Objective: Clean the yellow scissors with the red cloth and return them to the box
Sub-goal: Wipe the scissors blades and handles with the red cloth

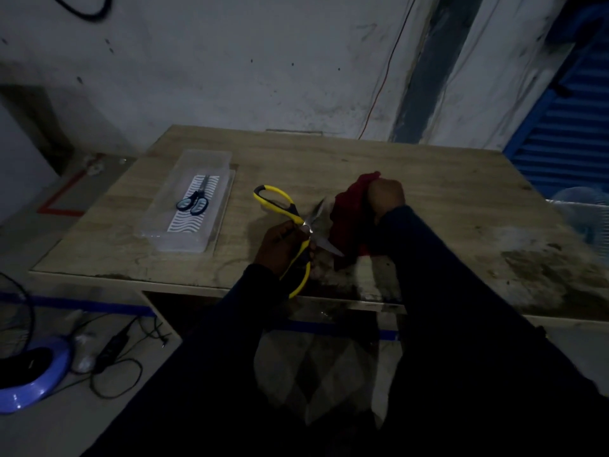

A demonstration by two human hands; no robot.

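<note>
Looking like a dim, rough workroom or storage corner, not a home. A worn, stained wooden table (362, 159) is sitting under the hands, against a scuffed, marked plaster wall (230, 61) beyond them. A thin red wire (385, 77) is hanging down that wall. Blue slatted shutter (570, 127) showing far right of the hands. Below-left, cables (115, 357) and a fan base (33, 374) are lying on bare floor.

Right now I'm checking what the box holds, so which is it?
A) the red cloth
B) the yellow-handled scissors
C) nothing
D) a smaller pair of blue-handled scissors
D: a small pair of blue-handled scissors lies in the clear plastic box, while the yellow-handled scissors are in the left hand, outside it.
</note>
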